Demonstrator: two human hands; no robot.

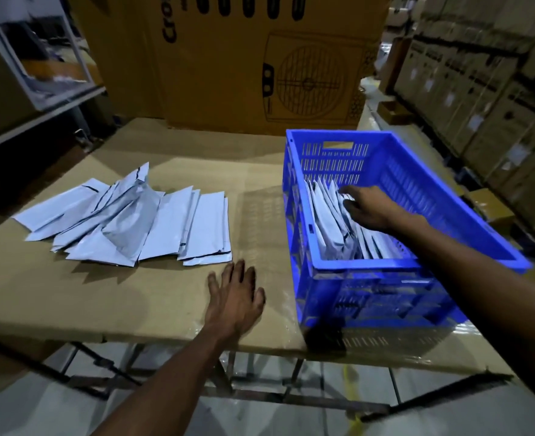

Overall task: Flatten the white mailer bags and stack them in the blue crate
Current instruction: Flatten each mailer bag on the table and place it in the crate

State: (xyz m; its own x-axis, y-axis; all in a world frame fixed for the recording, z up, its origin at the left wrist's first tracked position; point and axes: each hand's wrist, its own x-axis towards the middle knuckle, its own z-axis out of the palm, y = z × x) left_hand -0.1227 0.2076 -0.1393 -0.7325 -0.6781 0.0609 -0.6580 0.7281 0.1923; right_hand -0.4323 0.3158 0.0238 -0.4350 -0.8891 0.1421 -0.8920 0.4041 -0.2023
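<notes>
White mailer bags (332, 221) upright, lengthwise in crate (366, 265)

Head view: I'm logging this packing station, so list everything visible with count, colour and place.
loose mailer bags: a pile, count unclear, white, table's left half
crate: one, blue, table's right side
stacked mailer bags: several, white, inside the crate, leaning on its left wall
table: one, brown cardboard top, metal frame below
big carton: one, brown, behind the table
boxes: many, brown, stacked at right
shelf: one, white, upper left
left hand: flat on the table
right hand: in the crate, on the bags
</notes>
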